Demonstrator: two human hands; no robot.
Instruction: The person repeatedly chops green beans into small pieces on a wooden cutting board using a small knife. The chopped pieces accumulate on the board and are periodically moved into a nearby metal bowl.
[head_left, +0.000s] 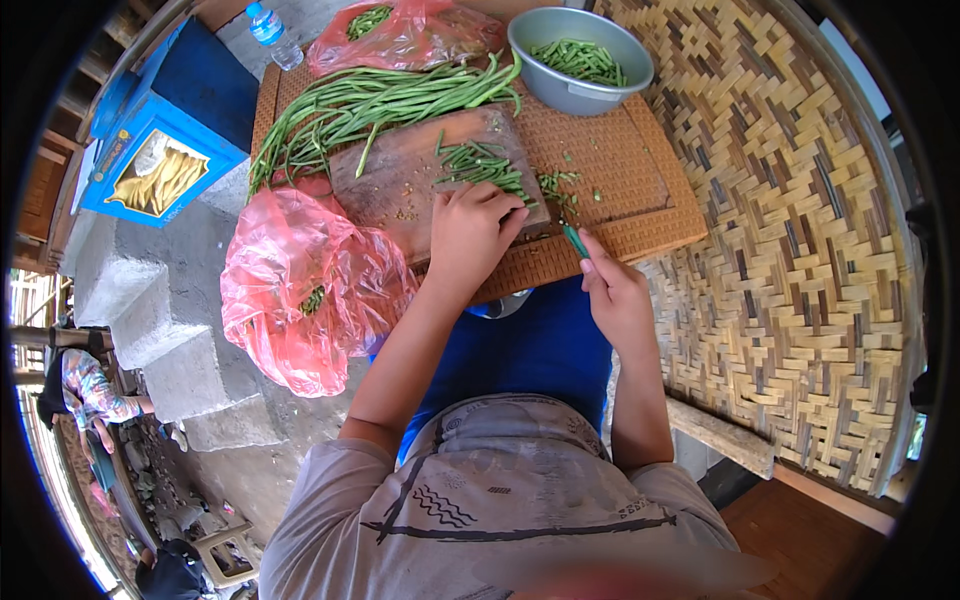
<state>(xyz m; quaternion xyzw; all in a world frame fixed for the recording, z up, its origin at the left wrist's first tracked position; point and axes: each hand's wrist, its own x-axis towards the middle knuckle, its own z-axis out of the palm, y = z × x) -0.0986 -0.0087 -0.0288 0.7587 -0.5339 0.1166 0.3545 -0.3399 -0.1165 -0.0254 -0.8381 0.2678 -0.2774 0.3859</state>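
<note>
My left hand (480, 225) rests on the near right part of a wooden cutting board (390, 202), its fingers against a small pile of cut long beans (480, 163). Just right of the board, my right hand (611, 281) grips a green knife handle (576, 241); the blade is hard to make out. Uncut long beans (382, 94) lie across the board's far side. At the back right, a grey plastic basin (581, 94) holds cut bean pieces. Bean scraps (559, 187) are scattered beside the board.
A pink plastic bag (300, 247) hangs over the near left corner of the woven table (622, 172); another bag (427, 37) lies at the back. Left are a water bottle (274, 36), a blue tin (187, 97) and concrete steps (165, 337). A woven bamboo wall (787, 247) stands right. Other people are far left.
</note>
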